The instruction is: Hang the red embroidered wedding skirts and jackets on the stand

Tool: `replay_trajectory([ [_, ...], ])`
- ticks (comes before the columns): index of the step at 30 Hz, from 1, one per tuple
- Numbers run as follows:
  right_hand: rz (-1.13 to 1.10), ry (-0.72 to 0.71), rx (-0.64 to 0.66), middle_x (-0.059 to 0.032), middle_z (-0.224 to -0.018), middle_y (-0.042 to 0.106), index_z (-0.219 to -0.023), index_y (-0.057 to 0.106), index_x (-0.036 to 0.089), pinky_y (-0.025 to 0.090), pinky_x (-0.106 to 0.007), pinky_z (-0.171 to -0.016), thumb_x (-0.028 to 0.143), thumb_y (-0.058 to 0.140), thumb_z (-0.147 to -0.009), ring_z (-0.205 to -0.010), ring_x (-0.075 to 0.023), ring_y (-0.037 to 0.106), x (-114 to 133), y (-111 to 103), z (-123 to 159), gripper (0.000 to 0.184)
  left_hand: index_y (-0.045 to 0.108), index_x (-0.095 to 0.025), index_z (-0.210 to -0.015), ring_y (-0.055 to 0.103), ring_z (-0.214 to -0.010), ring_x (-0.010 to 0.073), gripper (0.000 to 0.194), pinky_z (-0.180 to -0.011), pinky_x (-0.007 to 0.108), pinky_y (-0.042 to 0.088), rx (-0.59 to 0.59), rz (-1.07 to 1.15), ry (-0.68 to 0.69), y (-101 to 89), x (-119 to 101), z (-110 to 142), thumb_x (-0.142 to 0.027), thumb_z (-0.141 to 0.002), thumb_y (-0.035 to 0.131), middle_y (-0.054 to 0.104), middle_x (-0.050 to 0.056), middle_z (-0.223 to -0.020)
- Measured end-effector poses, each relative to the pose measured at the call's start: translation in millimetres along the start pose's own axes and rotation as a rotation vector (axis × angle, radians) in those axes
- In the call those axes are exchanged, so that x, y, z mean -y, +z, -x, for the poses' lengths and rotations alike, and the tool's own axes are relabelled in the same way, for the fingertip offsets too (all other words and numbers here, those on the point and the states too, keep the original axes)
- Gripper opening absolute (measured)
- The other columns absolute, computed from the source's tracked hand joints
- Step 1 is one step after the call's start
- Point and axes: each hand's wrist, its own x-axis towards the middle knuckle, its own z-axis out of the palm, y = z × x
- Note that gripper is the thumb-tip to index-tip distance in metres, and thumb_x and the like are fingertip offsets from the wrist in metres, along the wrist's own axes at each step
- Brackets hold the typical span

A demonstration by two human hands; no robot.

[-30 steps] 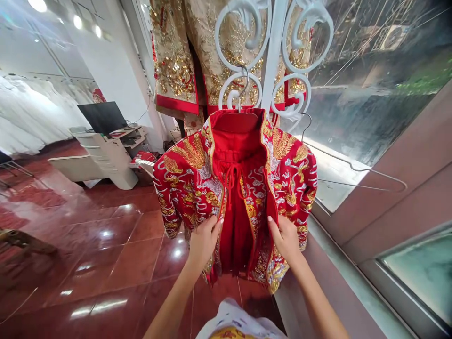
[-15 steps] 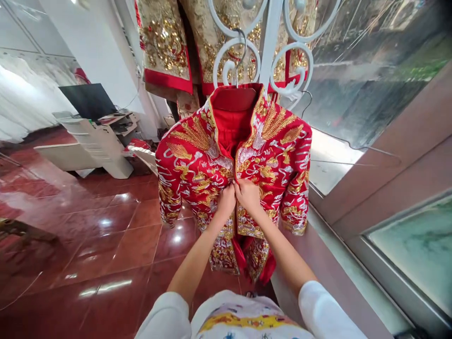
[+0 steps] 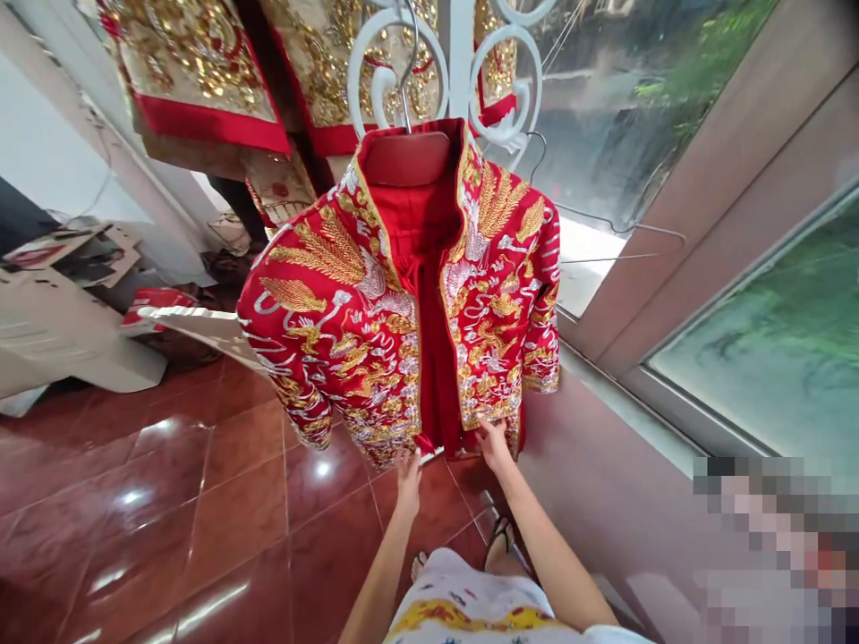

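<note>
Jacket: the red jacket (image 3: 376, 349), thick with gold and silver embroidery, hangs by its collar end on a red hanger (image 3: 407, 159), whose metal hook rises in front of the white scrollwork stand (image 3: 461, 63).
Place: below the stand's lower curls; the jacket's shoulders hide both ends of the hanger.
Long axis: from the collar, farthest from the person, down to the hem at the hands, leaning slightly sideways.
Front: the two panels are parted, showing a red inner garment (image 3: 439, 367) between them.
Right hand: (image 3: 495, 445) at the bottom corner of the window-side panel, its grip pinching the hem.
Left hand: (image 3: 408, 478) at the bottom of the other panel, fingertips up by the hem; whether this grip pinches cloth, I cannot tell.
Nearer hand: the right overlaps the hem; the left sits slightly lower, only its fingertips up at the edge.
Around: gold-sequinned garments (image 3: 208, 54) behind; a wire hanger (image 3: 544, 143) on the window side; tiled floor (image 3: 234, 474) below.
</note>
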Motion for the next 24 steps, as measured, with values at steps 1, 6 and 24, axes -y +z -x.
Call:
replay_trajectory([
  [1, -0.037, 0.055, 0.027, 0.0007, -0.091, 0.062, -0.098, 0.046, 0.026, 0.048, -0.028, -0.067, 0.034, 0.075, -0.052, -0.082, -0.0159, 0.06, -2.9, -2.7, -3.1, 0.055, 0.055, -0.027, -0.095, 0.057, -0.106, 0.0138, 0.022, -0.087, 0.026, 0.043, -0.013, 0.044, -0.007, -2.0, 2.5, -6.4, -0.023, -0.076, 0.065, 0.06, 0.002, -0.109],
  [6, -0.153, 0.222, 0.179, 0.002, -0.087, 0.067, -0.089, 0.053, 0.024, 0.05, -0.025, -0.065, 0.027, 0.079, -0.051, -0.077, -0.0133, 0.063, -7.8, -12.3, -3.8, 0.047, 0.058, -0.029, -0.098, 0.059, -0.101, 0.0111, 0.018, -0.089, 0.025, 0.044, -0.078, 0.191, -0.003, 6.1, 1.8, -32.2, -0.021, -0.083, 0.058, 0.061, 0.0, -0.109],
  [24, -0.178, 0.331, 0.358, -0.0033, -0.074, 0.069, -0.084, 0.064, 0.012, 0.043, -0.018, -0.046, 0.021, 0.082, -0.054, -0.055, -0.0087, 0.058, -0.7, -30.7, 28.1, 0.036, 0.055, -0.01, -0.077, 0.048, -0.054, 0.0045, 0.008, -0.047, 0.015, 0.041, 0.054, 0.348, -0.091, 18.3, 27.8, 19.5, -0.01, -0.085, 0.053, 0.052, -0.003, -0.068],
])
